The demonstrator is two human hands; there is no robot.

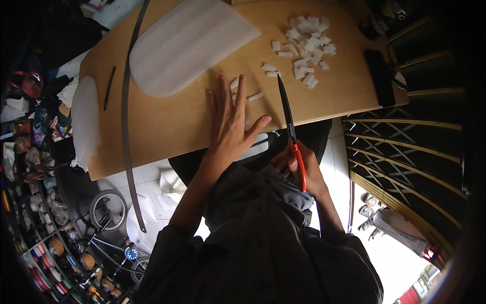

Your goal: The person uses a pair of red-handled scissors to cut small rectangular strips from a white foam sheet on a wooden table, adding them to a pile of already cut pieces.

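Note:
My left hand (230, 121) is over the near part of the wooden table with its fingers spread, beside a few small white foam pieces (255, 97), some partly behind the fingers. My right hand (306, 167) grips the orange handles of a pair of scissors (286, 109) just off the table's near edge. The black blades look closed and point away from me, toward the loose pieces. A heap of cut white pieces (309, 43) lies farther back on the right. Behind my left hand is a large white foam sheet (187, 48) with one rounded end.
A long dark metal strip (125, 106) crosses the wooden table (167, 124) and hangs over its near edge. Left of it are a black pen (110, 88) and another white sheet (85, 121). A dark case (378, 78) sits at the right edge. A bicycle (109, 210) stands lower left.

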